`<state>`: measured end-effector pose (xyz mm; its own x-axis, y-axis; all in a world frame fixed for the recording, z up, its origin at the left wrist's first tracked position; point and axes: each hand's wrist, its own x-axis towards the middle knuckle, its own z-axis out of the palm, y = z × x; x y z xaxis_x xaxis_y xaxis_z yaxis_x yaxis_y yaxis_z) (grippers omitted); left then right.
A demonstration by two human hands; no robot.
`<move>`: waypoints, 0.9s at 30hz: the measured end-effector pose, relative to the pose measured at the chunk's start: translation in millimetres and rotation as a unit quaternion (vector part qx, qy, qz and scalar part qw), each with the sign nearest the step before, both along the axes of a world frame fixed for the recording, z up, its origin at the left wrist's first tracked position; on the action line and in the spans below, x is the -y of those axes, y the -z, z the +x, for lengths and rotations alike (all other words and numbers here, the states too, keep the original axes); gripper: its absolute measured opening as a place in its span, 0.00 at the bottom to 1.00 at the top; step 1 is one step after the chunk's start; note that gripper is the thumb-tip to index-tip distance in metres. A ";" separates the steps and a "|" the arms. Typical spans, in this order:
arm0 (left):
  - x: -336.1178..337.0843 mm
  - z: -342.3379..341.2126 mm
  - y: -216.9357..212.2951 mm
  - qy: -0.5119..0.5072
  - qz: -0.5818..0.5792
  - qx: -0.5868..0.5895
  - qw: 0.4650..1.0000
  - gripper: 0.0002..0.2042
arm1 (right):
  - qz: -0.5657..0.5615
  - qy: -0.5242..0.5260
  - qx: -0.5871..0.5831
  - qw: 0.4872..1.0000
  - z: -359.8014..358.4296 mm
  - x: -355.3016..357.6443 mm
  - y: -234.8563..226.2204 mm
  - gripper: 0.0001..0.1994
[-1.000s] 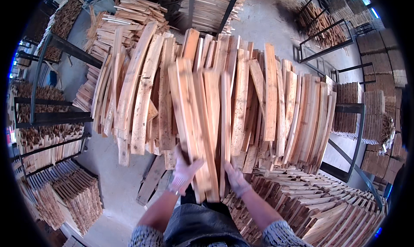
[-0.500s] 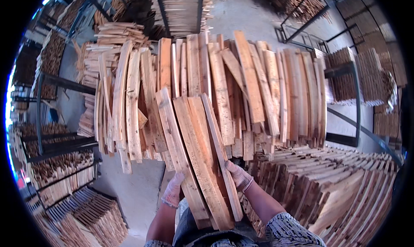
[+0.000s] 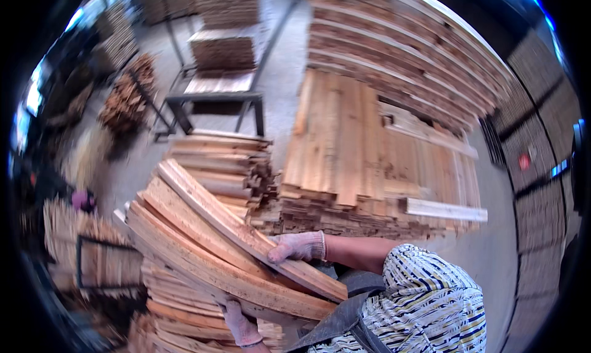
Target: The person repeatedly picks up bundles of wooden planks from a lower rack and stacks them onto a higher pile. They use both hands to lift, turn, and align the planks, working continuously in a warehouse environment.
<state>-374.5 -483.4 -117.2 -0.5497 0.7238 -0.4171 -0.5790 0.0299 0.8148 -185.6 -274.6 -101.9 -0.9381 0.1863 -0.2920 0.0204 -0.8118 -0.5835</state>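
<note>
Several rough wooden boards [image 3: 228, 260] lie side by side across the front of my body, their far ends raised toward the left. My right hand [image 3: 298, 246], in a pale knitted glove, grips the board on the right edge of the bundle. The thumb lies over that board; the other fingers are mostly hidden. My left hand [image 3: 240, 325], also gloved, presses against the opposite side of the bundle from below, with its fingers partly covered by the wood. The near ends of the boards rest by my dark apron [image 3: 335, 322].
Ahead stands a stack of flat-laid boards [image 3: 338, 137] with a pale strip [image 3: 446, 209] jutting over its near edge. Behind it rises a taller layered pile [image 3: 400, 39]. A dark metal frame [image 3: 215, 98] stands to the left, beside more planks [image 3: 212, 168]. Lower left are further planks [image 3: 191, 313].
My view has swung to the right, from the long row of planks toward the flat-laid stack. The bundle of boards has stayed between my hands and turned with me.
</note>
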 end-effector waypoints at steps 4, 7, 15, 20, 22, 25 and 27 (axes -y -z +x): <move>-88.4 48.2 -21.8 0.188 0.075 -0.050 0.978 0.39 | 0.058 0.168 -0.016 0.984 98.4 -15.3 -42.9 0.47; -145.0 127.6 -57.1 0.317 0.102 -0.006 0.943 0.38 | 0.108 0.281 -0.055 0.952 182.5 -14.4 -82.2 0.47; -239.1 383.2 -77.2 0.501 0.100 0.070 0.857 0.33 | 0.134 0.454 0.156 0.867 450.3 9.5 -86.8 0.43; -274.1 514.9 -49.6 0.571 0.082 -0.024 0.817 0.30 | 0.264 0.500 0.349 0.747 569.1 14.2 -84.6 0.48; -289.4 543.3 -24.4 0.595 0.010 -0.050 0.802 0.34 | 0.329 0.402 0.573 0.634 599.1 13.1 -68.3 0.53; -285.4 550.5 -49.5 0.630 -0.087 -0.092 0.766 0.37 | 0.323 0.343 0.705 0.530 644.0 19.2 -29.3 0.53; -288.6 537.7 -45.9 0.614 -0.089 -0.089 0.779 0.36 | 0.288 0.334 0.714 0.543 641.5 11.6 -28.3 0.52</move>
